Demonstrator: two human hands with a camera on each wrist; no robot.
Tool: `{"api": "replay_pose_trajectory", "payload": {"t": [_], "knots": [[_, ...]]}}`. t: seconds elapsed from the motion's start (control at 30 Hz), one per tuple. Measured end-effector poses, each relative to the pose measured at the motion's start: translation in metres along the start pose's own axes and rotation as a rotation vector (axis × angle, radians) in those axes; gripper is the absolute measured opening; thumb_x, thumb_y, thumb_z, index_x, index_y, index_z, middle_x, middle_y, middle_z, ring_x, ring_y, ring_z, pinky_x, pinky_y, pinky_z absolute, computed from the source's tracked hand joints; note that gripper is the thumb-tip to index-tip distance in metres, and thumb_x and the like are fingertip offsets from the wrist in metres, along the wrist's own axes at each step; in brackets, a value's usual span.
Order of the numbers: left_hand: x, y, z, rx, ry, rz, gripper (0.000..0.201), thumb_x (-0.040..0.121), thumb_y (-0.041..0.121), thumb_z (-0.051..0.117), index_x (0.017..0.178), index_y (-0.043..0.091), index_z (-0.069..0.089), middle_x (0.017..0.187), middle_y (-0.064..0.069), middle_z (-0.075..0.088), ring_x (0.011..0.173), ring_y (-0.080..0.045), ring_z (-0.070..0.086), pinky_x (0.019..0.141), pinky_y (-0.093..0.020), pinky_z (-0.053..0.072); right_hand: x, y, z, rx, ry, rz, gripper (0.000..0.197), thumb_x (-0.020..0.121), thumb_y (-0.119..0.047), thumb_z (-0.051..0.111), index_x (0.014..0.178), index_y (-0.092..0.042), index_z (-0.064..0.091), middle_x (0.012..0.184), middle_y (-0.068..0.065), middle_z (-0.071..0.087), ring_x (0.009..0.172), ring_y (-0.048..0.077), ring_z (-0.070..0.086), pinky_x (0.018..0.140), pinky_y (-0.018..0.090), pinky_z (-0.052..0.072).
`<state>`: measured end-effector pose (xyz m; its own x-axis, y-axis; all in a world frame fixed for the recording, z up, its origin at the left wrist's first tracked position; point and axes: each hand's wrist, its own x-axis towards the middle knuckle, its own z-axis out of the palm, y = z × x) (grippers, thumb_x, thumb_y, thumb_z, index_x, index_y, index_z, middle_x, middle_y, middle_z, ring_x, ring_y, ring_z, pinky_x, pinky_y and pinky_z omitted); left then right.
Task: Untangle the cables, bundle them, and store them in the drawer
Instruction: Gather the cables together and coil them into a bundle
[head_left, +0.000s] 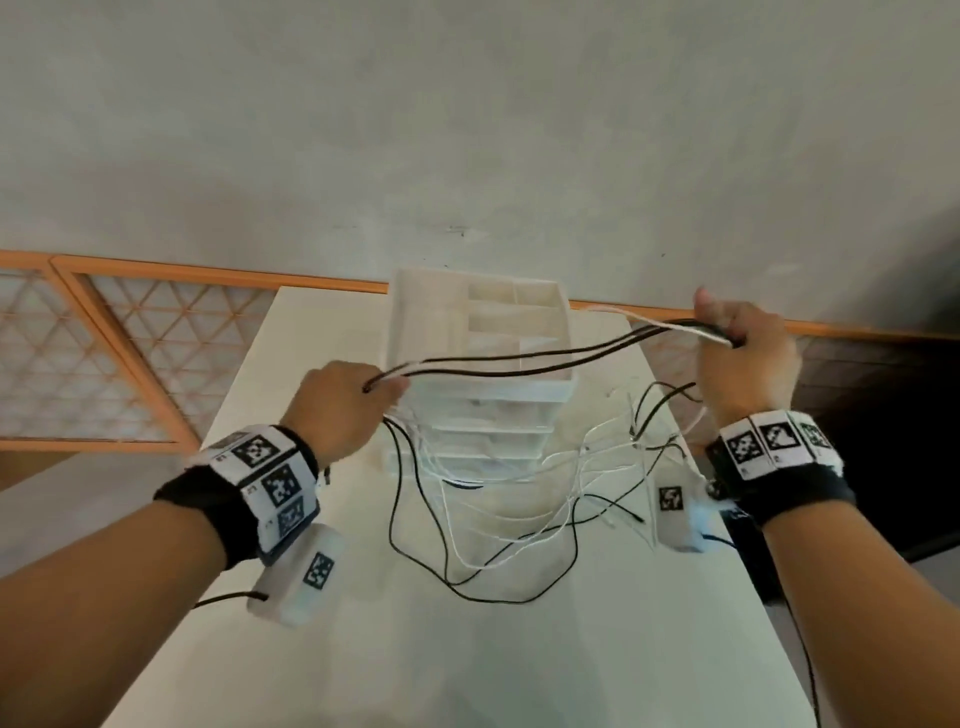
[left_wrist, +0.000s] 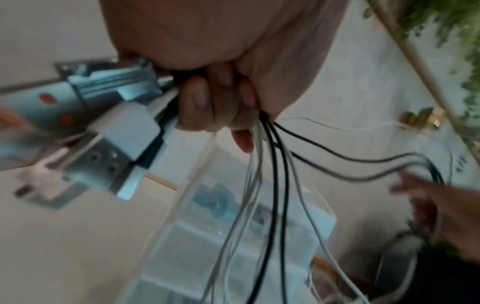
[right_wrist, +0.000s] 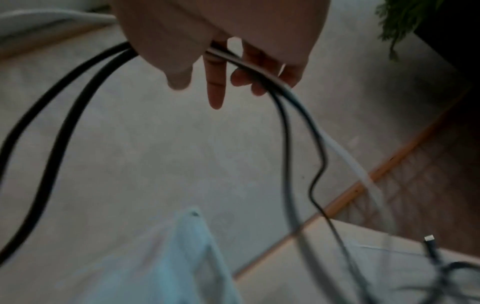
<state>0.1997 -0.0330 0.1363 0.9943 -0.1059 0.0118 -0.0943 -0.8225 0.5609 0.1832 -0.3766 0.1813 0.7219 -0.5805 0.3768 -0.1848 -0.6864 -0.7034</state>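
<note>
Head view, centre of frame: bundle of thin black and white cables (head_left: 519, 364), stretched in the air between two hands above a white plastic drawer unit (head_left: 483, 364). Three or so strands, black and white, span from centre left to upper right of the frame. Loose lengths hang from both ends and lie in tangled loops on the pale counter (head_left: 467, 649), in front of and to the right of the drawer unit.

Left hand (head_left: 340, 410), centre left: grip closed round one end of the bundle, fingers curled. Left wrist view confirms it: fingers (left_wrist: 197, 102) wrapped tight on several black and white cables (left_wrist: 270, 164), which fan downward out of the fist toward the drawer unit (left_wrist: 233, 236) below.

Right hand (head_left: 745, 358), upper right: grip curled round the other end of the bundle, thumb raised. Right wrist view: hand (right_wrist: 233, 30) at top of frame, cables (right_wrist: 285, 88) running under the palm and over loosely curled fingers (right_wrist: 215, 82), one finger pointing straight down; two black strands leave to the left, one white and one black to the lower right. Picture dim and blurred.

Drawer unit: stacked drawers, open divided tray on top, standing at the far middle of the counter.

Both wrists: black bands with black-and-white square marker tags (head_left: 275, 483), small white boxes beneath.

Background: grey wall (head_left: 467, 130); orange-framed lattice panel (head_left: 78, 353) at left.
</note>
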Motion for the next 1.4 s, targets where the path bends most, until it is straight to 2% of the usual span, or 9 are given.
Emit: {"api": "replay_pose_trajectory", "payload": {"t": [0.17, 0.3, 0.37, 0.47, 0.63, 0.83, 1.07, 1.3, 1.4], "knots": [[0.013, -0.009, -0.027, -0.454, 0.411, -0.110, 0.044, 0.096, 0.041, 0.057, 0.075, 0.004, 0.064, 0.061, -0.010, 0.050, 0.058, -0.024, 0.044, 0.057, -0.030, 0.034, -0.017, 0.086, 0.026, -0.647, -0.428, 0.274, 0.050, 0.096, -0.056, 0.042, 0.086, -0.013, 0.066, 0.079, 0.010, 0.063, 0.069, 0.028, 0.058, 0.072, 0.036, 0.054], [0.010, -0.001, -0.023, -0.304, 0.269, 0.016, 0.047, 0.097, 0.041, 0.054, 0.073, 0.002, 0.059, 0.056, -0.005, 0.046, 0.053, -0.024, 0.044, 0.053, -0.031, 0.031, -0.009, 0.067, 0.034, 0.145, -0.475, 0.485, 0.033, 0.101, -0.024, 0.046, 0.107, 0.003, 0.065, 0.074, 0.010, 0.069, 0.050, 0.021, 0.061, 0.049, 0.031, 0.054], [0.005, 0.003, -0.014, -0.100, 0.083, 0.060, 0.043, 0.098, 0.043, 0.051, 0.070, 0.013, 0.063, 0.054, -0.001, 0.051, 0.053, -0.021, 0.050, 0.050, -0.029, 0.032, -0.001, 0.039, 0.027, 0.591, -0.375, 0.349, 0.025, 0.096, -0.023, 0.049, 0.095, -0.003, 0.065, 0.066, 0.004, 0.067, 0.055, 0.021, 0.060, 0.053, 0.034, 0.050], [0.001, 0.001, 0.000, 0.022, -0.092, 0.060, 0.039, 0.099, 0.045, 0.047, 0.080, 0.023, 0.073, 0.061, 0.005, 0.059, 0.058, -0.012, 0.054, 0.053, -0.022, 0.033, 0.008, 0.010, 0.018, 0.617, -0.188, 0.023, 0.023, 0.103, -0.027, 0.046, 0.092, -0.014, 0.062, 0.087, 0.004, 0.067, 0.065, 0.016, 0.061, 0.063, 0.030, 0.052], [0.003, -0.006, 0.000, 0.025, 0.013, -0.021, 0.054, 0.101, 0.043, 0.044, 0.055, 0.014, 0.045, 0.053, -0.001, 0.045, 0.058, -0.026, 0.046, 0.053, -0.032, 0.028, 0.012, 0.021, 0.024, 0.641, -0.237, 0.189, 0.009, 0.091, -0.009, 0.056, 0.086, -0.016, 0.059, 0.086, 0.008, 0.062, 0.077, 0.025, 0.063, 0.075, 0.041, 0.057], [0.006, -0.013, -0.010, -0.061, 0.138, -0.132, 0.058, 0.100, 0.047, 0.044, 0.057, 0.010, 0.038, 0.055, -0.008, 0.044, 0.058, -0.028, 0.044, 0.054, -0.035, 0.029, -0.001, 0.051, 0.025, 0.161, 0.021, -0.019, 0.020, 0.093, -0.022, 0.061, 0.113, -0.027, 0.062, 0.090, -0.008, 0.072, 0.081, -0.002, 0.067, 0.080, 0.013, 0.050], [0.002, -0.003, -0.019, -0.558, 0.067, -0.106, 0.050, 0.096, 0.043, 0.057, 0.062, 0.011, 0.040, 0.048, 0.003, 0.031, 0.046, -0.019, 0.025, 0.046, -0.024, 0.028, -0.026, 0.103, 0.033, -0.424, -0.615, 0.136, 0.077, 0.091, -0.016, 0.061, 0.154, -0.031, 0.019, 0.138, 0.016, 0.057, 0.119, 0.041, 0.058, 0.094, 0.043, 0.051], [-0.002, 0.040, -0.014, -0.757, -0.125, -0.105, 0.050, 0.098, 0.042, 0.055, 0.058, 0.020, 0.034, 0.041, 0.011, 0.028, 0.041, -0.013, 0.018, 0.048, -0.026, 0.017, -0.056, -0.003, 0.019, 0.173, -0.503, -0.194, 0.061, 0.082, -0.018, 0.075, 0.137, -0.031, 0.052, 0.121, -0.005, 0.064, 0.091, 0.006, 0.062, 0.070, 0.019, 0.048], [-0.009, 0.068, -0.011, -0.712, -0.202, -0.006, 0.047, 0.099, 0.046, 0.050, 0.070, 0.009, 0.054, 0.042, 0.010, 0.035, 0.039, -0.013, 0.027, 0.046, -0.025, 0.021, -0.094, -0.060, 0.035, 0.094, -0.680, -0.464, 0.091, 0.071, -0.056, 0.078, 0.147, -0.032, 0.036, 0.134, -0.010, 0.056, 0.113, 0.009, 0.056, 0.091, 0.029, 0.046]]}}
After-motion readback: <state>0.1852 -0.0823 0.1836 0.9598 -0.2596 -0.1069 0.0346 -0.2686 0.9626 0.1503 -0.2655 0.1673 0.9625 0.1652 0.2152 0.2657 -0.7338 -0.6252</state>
